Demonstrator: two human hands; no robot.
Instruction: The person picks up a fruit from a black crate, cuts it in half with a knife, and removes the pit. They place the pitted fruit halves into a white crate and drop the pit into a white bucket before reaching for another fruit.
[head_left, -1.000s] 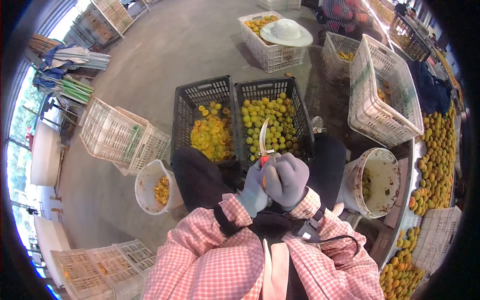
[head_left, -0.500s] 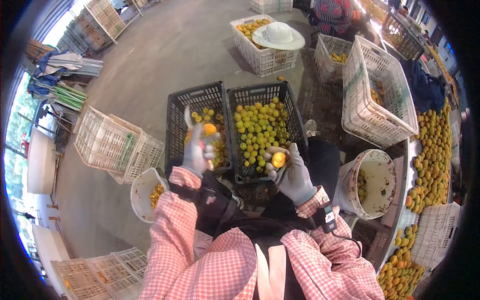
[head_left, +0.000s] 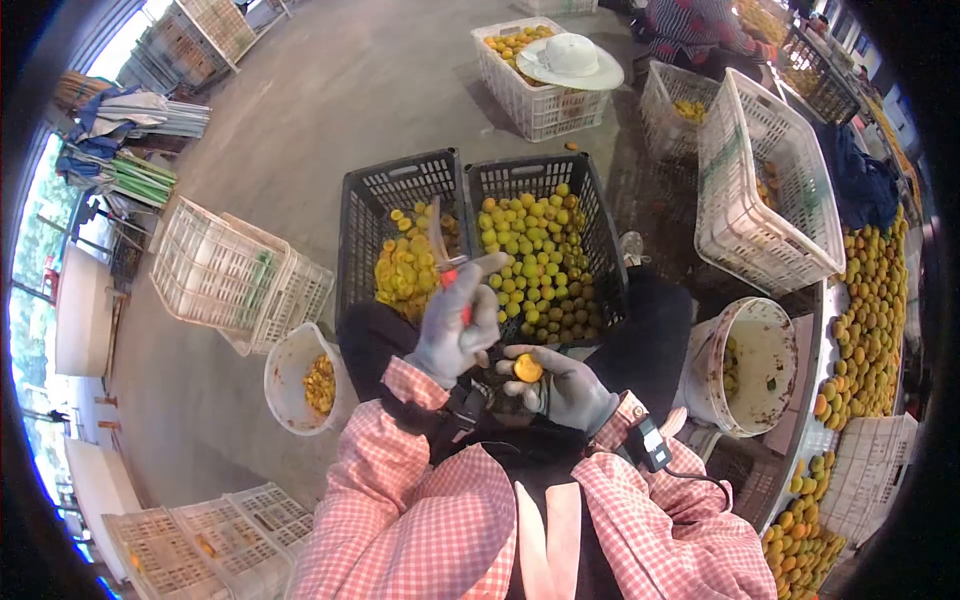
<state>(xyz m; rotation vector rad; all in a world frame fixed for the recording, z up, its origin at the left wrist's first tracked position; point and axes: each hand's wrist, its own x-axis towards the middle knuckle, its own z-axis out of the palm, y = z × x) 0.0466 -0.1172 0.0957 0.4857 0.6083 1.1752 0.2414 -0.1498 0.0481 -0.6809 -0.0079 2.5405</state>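
My left hand (head_left: pixel 462 318), in a grey glove, is closed around the red handle of a knife (head_left: pixel 437 237) with a curved blade pointing up and away. Its index finger stretches to the right. My right hand (head_left: pixel 570 385), also gloved, cups a cut round fruit (head_left: pixel 528 368) with its orange-yellow face showing. The hands are close together above my lap. Beyond them stand two black crates: the left crate (head_left: pixel 350 215) holds yellow cut pieces (head_left: pixel 405 270), the right crate (head_left: pixel 600 235) whole yellow-green fruits (head_left: pixel 525 240).
White buckets stand at my left (head_left: pixel 285 390) and right (head_left: pixel 705 370). White crates (head_left: pixel 215 265) are stacked at left, and a large crate (head_left: pixel 770 235) stands at right beside a long heap of fruit (head_left: pixel 865 320). A white hat (head_left: pixel 570 62) rests on a full crate. Another person (head_left: pixel 690 30) sits beyond.
My left hand has come back from over the left crate with the knife, and the orange piece beside it is gone from there. My right hand has drawn nearer my lap with the cut fruit.
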